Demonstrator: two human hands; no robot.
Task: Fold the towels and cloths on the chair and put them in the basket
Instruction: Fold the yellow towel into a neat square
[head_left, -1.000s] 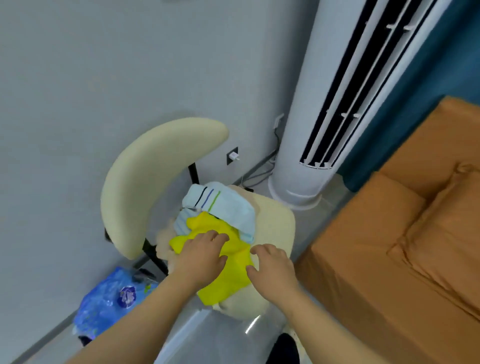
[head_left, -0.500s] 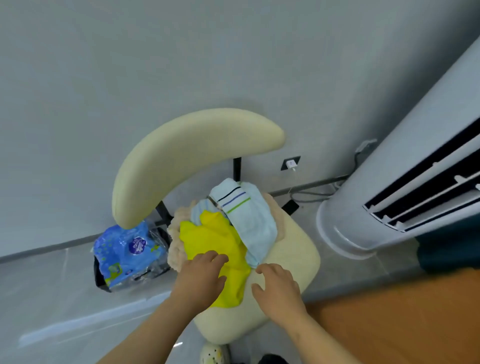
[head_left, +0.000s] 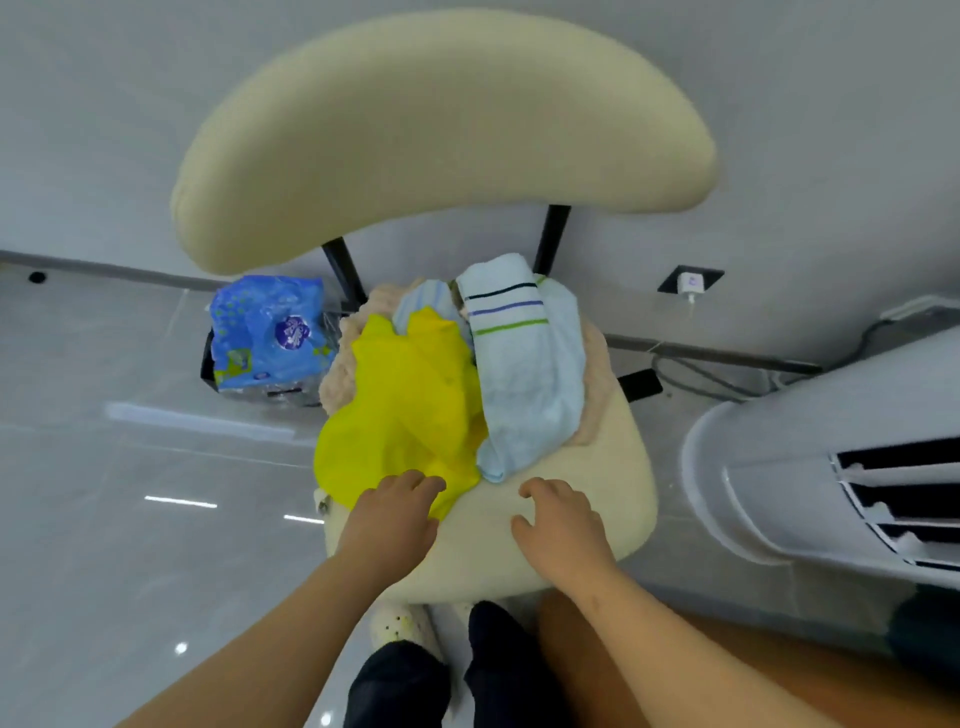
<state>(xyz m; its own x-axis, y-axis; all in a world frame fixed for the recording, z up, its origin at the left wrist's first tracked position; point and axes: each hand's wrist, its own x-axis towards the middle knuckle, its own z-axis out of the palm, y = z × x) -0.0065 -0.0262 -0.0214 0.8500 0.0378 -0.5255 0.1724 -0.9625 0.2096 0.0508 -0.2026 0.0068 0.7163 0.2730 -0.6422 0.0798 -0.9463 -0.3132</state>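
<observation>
A cream chair (head_left: 618, 499) holds a heap of cloths. On top lies a crumpled yellow cloth (head_left: 410, 405), and to its right a pale blue towel (head_left: 524, 384) with dark, blue and green stripes. A beige fluffy towel (head_left: 337, 374) lies underneath them. My left hand (head_left: 389, 514) rests on the near edge of the yellow cloth, fingers bent down onto it. My right hand (head_left: 558, 525) lies on the bare seat just in front of the blue towel, fingers relaxed and holding nothing. No basket is in view.
A blue plastic pack (head_left: 265, 332) sits on a dark stand on the floor left of the chair. A tall white air conditioner (head_left: 810, 457) stands at the right, with cables along the wall. An orange sofa edge (head_left: 779, 675) is at the bottom right.
The camera has swung left and down over the chair. Both hands have slid toward the front of the seat; the yellow cloth is spread a little wider.
</observation>
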